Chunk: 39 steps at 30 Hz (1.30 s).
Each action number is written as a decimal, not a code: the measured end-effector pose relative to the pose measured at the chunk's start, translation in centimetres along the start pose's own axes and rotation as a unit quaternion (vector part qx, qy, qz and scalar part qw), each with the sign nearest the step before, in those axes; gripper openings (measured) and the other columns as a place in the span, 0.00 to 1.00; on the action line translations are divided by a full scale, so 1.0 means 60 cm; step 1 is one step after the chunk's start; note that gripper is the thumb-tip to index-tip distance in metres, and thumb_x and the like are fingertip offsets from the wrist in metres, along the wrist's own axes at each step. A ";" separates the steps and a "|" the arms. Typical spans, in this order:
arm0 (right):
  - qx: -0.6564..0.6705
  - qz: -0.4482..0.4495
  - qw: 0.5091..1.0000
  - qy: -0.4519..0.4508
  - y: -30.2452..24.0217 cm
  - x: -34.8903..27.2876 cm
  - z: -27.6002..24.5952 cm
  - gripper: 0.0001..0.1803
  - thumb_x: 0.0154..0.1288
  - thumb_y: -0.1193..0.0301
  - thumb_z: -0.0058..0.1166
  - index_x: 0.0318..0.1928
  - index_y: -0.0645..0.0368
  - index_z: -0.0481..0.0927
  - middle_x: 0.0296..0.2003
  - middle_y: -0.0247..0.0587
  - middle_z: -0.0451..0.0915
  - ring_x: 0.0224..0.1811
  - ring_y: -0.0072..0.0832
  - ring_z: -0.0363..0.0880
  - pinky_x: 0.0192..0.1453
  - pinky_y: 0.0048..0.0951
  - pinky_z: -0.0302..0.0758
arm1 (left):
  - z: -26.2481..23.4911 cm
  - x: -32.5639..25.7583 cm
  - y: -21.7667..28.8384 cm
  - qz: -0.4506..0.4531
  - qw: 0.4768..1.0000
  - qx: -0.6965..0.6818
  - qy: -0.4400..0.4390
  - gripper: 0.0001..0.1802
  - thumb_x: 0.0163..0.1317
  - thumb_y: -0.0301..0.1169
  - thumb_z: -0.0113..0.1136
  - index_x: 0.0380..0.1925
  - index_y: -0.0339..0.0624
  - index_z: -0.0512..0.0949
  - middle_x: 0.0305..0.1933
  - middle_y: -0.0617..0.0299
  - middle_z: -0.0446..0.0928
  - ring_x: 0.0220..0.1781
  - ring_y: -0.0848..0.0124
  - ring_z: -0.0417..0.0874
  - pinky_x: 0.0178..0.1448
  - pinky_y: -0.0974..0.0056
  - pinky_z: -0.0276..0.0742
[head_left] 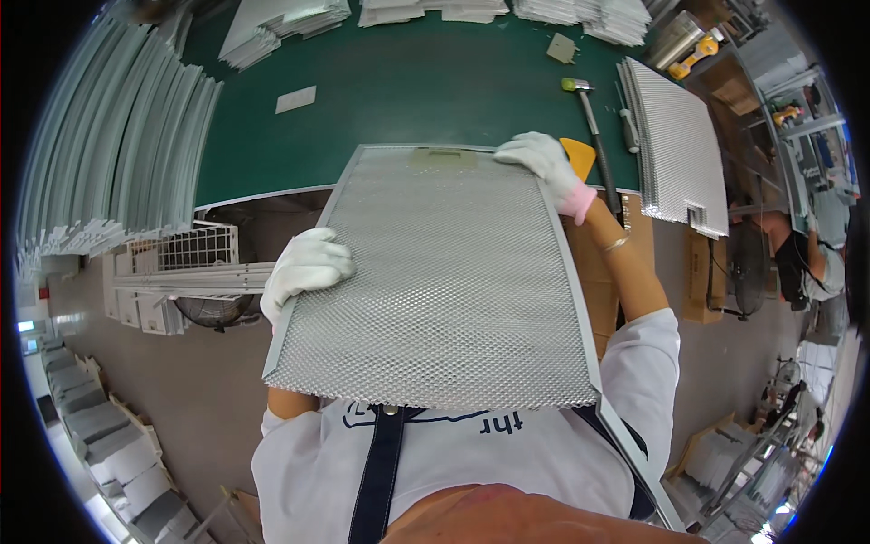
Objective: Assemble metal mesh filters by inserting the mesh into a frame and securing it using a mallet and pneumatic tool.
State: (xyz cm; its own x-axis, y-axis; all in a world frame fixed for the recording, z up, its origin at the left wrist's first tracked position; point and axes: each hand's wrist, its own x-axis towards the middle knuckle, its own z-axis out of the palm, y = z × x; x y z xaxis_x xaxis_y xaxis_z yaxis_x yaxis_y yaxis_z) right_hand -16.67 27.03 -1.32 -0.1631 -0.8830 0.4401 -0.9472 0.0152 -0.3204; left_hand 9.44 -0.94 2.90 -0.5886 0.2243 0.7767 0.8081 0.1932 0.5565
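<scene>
A silver metal mesh filter panel (pixel 435 281) is tilted up in front of my chest, its far end over the edge of the green table. Grey frame strips line its far edge and both sides; bare mesh shows at the near edge. My left hand (pixel 308 269), in a white glove, is closed round the left side with fingers curled onto the mesh. At the far right corner my right hand (pixel 546 167), gloved in white with a pink cuff, grips the frame. A loose-ended frame strip (pixel 639 462) runs from the near right corner past my shoulder.
On the green table (pixel 408 82) lie a hammer (pixel 594 127), a screwdriver (pixel 629 130) and a yellow scraper (pixel 578 157). Mesh sheets (pixel 675 145) are stacked at right, frame strips (pixel 118 136) at left. A fan (pixel 213 310) stands below the table; a person (pixel 807 258) is at far right.
</scene>
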 end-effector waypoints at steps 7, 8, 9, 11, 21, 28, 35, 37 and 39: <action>-0.091 0.131 0.986 0.055 -0.042 -0.055 -0.024 0.27 0.50 0.77 0.58 0.54 0.53 0.70 0.49 0.42 0.73 0.42 0.36 0.73 0.45 0.33 0.71 | 0.021 0.068 0.033 -0.061 0.981 0.041 0.180 0.19 0.58 0.41 0.57 0.35 0.31 0.76 0.30 0.49 0.78 0.32 0.59 0.79 0.40 0.56 0.74; 0.064 0.232 0.969 0.051 -0.077 -0.057 -0.047 0.28 0.51 0.76 0.59 0.55 0.53 0.69 0.48 0.40 0.71 0.39 0.31 0.71 0.43 0.29 0.71 | 0.018 0.084 0.042 -0.088 0.980 0.037 0.175 0.20 0.58 0.41 0.58 0.35 0.31 0.75 0.32 0.50 0.78 0.34 0.60 0.79 0.42 0.57 0.74; 0.213 0.325 0.920 0.049 -0.111 -0.055 -0.077 0.28 0.53 0.74 0.60 0.57 0.53 0.68 0.48 0.38 0.70 0.36 0.25 0.70 0.40 0.24 0.70 | 0.014 0.100 0.047 -0.111 0.978 0.032 0.171 0.20 0.58 0.41 0.58 0.36 0.31 0.75 0.34 0.50 0.78 0.35 0.61 0.79 0.43 0.59 0.74; 0.203 0.255 0.940 0.099 -0.121 -0.052 -0.108 0.32 0.51 0.69 0.65 0.57 0.56 0.68 0.47 0.37 0.69 0.33 0.19 0.66 0.35 0.20 0.68 | -0.009 0.110 0.026 -0.201 0.957 0.038 0.205 0.18 0.53 0.38 0.64 0.34 0.32 0.75 0.35 0.53 0.77 0.36 0.67 0.79 0.44 0.66 0.74; 0.386 0.235 0.841 0.298 -0.090 0.123 -0.178 0.15 0.62 0.77 0.55 0.49 0.65 0.75 0.39 0.30 0.79 0.38 0.16 0.74 0.44 0.19 0.71 | -0.111 0.229 -0.133 -0.244 0.913 -0.001 0.327 0.14 0.62 0.34 0.60 0.42 0.36 0.74 0.35 0.70 0.75 0.34 0.82 0.69 0.40 0.74 0.63; 0.367 0.209 0.851 0.313 -0.062 0.118 -0.157 0.15 0.61 0.79 0.55 0.50 0.64 0.76 0.41 0.33 0.80 0.41 0.17 0.75 0.48 0.21 0.72 | -0.108 0.226 -0.156 -0.205 0.923 0.004 0.326 0.15 0.59 0.34 0.63 0.42 0.37 0.76 0.39 0.67 0.78 0.38 0.78 0.74 0.45 0.71 0.67; 0.379 0.197 0.865 0.265 -0.066 0.129 -0.162 0.21 0.60 0.74 0.58 0.53 0.67 0.72 0.46 0.39 0.78 0.47 0.24 0.74 0.52 0.25 0.71 | -0.104 0.217 -0.177 -0.176 0.905 -0.020 0.387 0.10 0.56 0.27 0.64 0.38 0.39 0.76 0.34 0.67 0.78 0.34 0.80 0.74 0.42 0.73 0.70; 0.230 0.244 0.897 0.288 -0.028 0.107 -0.157 0.12 0.61 0.70 0.59 0.43 0.64 0.77 0.33 0.27 0.79 0.34 0.13 0.73 0.39 0.18 0.72 | -0.090 0.230 -0.174 -0.179 0.915 0.009 0.362 0.11 0.57 0.27 0.62 0.40 0.38 0.76 0.36 0.67 0.78 0.35 0.80 0.74 0.43 0.73 0.70; 0.221 0.221 0.907 0.283 -0.015 0.101 -0.151 0.14 0.61 0.69 0.59 0.45 0.64 0.77 0.36 0.28 0.79 0.36 0.13 0.73 0.41 0.18 0.72 | -0.075 0.246 -0.160 -0.166 0.926 0.027 0.339 0.14 0.59 0.28 0.60 0.44 0.36 0.75 0.40 0.66 0.78 0.39 0.79 0.75 0.46 0.72 0.70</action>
State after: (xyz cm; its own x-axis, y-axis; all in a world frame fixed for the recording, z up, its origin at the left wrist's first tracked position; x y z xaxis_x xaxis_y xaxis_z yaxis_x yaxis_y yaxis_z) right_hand -19.33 25.92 9.24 -0.7337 -0.4531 0.5063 -0.5717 0.0092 -0.8204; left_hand -6.90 -3.80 10.38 -0.6393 -0.5029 0.5817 0.5716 0.1952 0.7970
